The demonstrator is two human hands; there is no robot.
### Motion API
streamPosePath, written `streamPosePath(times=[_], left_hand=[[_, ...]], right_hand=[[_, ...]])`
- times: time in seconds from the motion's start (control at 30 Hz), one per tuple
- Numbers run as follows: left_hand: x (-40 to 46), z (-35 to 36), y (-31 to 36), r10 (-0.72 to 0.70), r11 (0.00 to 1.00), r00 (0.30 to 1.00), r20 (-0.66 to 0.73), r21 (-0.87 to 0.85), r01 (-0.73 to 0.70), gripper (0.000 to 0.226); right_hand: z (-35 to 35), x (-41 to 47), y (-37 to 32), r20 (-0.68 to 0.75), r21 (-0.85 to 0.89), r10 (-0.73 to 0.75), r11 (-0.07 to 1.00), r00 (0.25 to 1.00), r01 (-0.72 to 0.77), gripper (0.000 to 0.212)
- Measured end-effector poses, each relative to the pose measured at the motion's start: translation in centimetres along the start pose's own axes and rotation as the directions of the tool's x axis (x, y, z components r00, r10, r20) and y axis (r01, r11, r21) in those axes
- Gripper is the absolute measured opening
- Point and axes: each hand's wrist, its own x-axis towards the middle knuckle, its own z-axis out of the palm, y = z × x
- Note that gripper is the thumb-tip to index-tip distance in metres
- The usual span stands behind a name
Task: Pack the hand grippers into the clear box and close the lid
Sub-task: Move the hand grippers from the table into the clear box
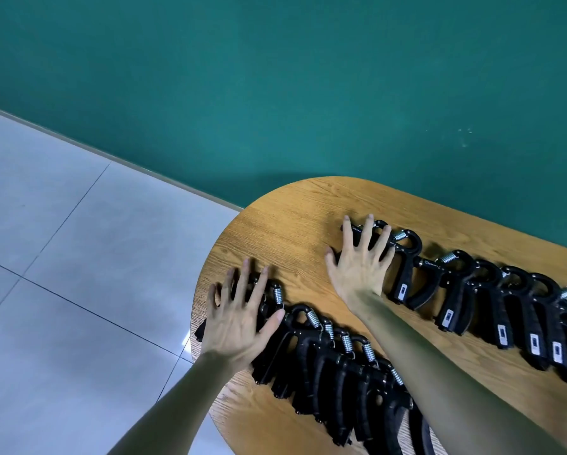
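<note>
Two rows of black hand grippers with steel springs lie on a wooden table [292, 224]. The near row [328, 366] runs from the table's left edge toward the bottom of the view. The far row [492, 300] runs off to the right. My left hand [239, 323] lies flat, fingers spread, on the leftmost gripper of the near row. Fingers straight and spread, my right hand [357, 264] rests on the leftmost gripper of the far row [407, 257]. No clear box is in view.
The table's rounded end [203, 284] overhangs a grey tiled floor [62, 257] on the left. A teal wall [275, 93] stands behind the table. Bare wood shows between the two rows and beyond my right hand.
</note>
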Motion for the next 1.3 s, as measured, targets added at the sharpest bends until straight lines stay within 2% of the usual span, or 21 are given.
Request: streamPosePath(times=[0.23,0.37,0.5,0.6,0.7,0.87,1.03,1.13,1.3], left_hand=[[-1.1,0.5,-0.6,0.003,0.993,1.000,-0.015,-0.115,-0.005,0.077],[-1.3,0.2,-1.4,0.065,0.993,0.998,0.003,-0.095,-0.064,0.079],[-1.2,0.3,-2.6,0.117,0.992,0.993,0.013,-0.046,-0.117,0.073],[-1.1,0.3,-2.8,0.114,0.993,0.993,0.030,-0.011,-0.114,0.070],[-0.9,0.3,-2.6,0.090,0.996,0.995,0.045,0.000,-0.090,0.071],[-1.0,0.3,-1.9,0.034,0.999,0.999,0.009,0.022,-0.035,0.072],[-1.6,-1.8,0.1,-0.007,0.998,1.000,-0.007,0.070,0.007,0.073],[-1.4,-3.1,2.1,-0.022,0.998,0.996,-0.081,0.056,0.027,0.075],[-2.3,-4.9,7.2,-0.026,0.995,0.989,-0.143,0.087,0.039,0.081]], right_hand=[[0.3,-0.6,-0.8,0.026,0.029,-0.015,0.999,1.000,0.014,0.088],[0.4,-1.0,-0.6,0.030,-0.008,-0.082,0.997,0.996,0.082,0.092],[0.7,-1.0,-0.8,0.024,-0.011,-0.032,0.999,0.999,0.032,0.093],[0.6,-0.8,-1.0,0.043,0.014,0.023,1.000,0.999,-0.023,0.087],[0.7,-1.0,-1.1,0.046,-0.018,0.009,1.000,0.999,-0.008,0.081],[0.8,-2.3,-0.5,0.037,-0.127,-0.031,0.991,0.999,0.035,0.090],[-1.6,-4.6,0.5,0.054,-0.088,-0.106,0.990,0.993,0.111,0.088],[-3.8,-6.5,1.2,0.048,-0.084,-0.159,0.983,0.986,0.163,0.085],[-8.0,-11.1,3.1,0.009,-0.061,-0.137,0.989,0.990,0.138,0.084]])
